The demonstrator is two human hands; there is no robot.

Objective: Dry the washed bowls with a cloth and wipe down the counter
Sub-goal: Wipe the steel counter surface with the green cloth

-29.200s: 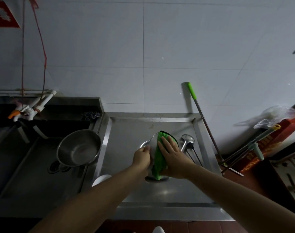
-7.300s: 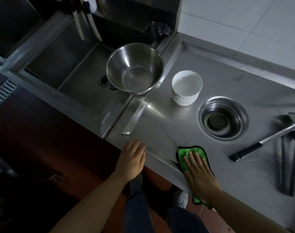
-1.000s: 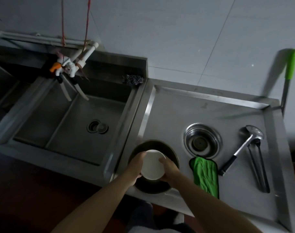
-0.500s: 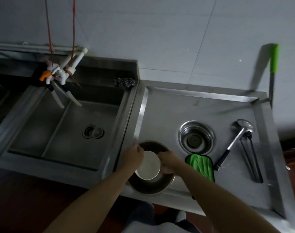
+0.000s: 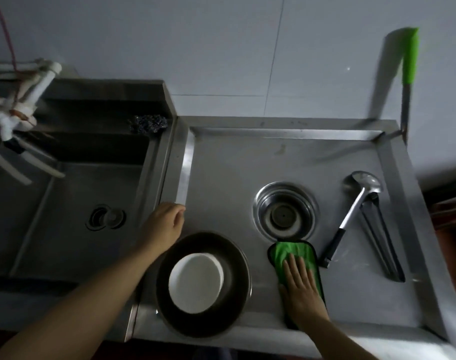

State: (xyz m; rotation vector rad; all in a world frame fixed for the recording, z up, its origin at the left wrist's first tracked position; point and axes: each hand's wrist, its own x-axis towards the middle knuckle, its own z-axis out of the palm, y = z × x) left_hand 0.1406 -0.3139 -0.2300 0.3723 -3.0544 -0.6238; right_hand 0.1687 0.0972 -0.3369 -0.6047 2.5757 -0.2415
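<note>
Closest to the counter's (image 5: 286,157) front edge is the big steel bowl (image 5: 238,279), hanging a bit over that edge, with the white bowl (image 5: 195,283) sitting inside it. Just right of it the right hand (image 5: 301,289) lies flat, fingers straight, on the green cloth (image 5: 298,252). The left hand (image 5: 163,226) hovers just behind the steel bowl, loosely curled, holding nothing. My worry – a wide wipe bumps that overhanging bowl off the front. Further back is the round drain recess (image 5: 285,210), holding only its strainer – ladle (image 5: 351,211) to its right
</note>
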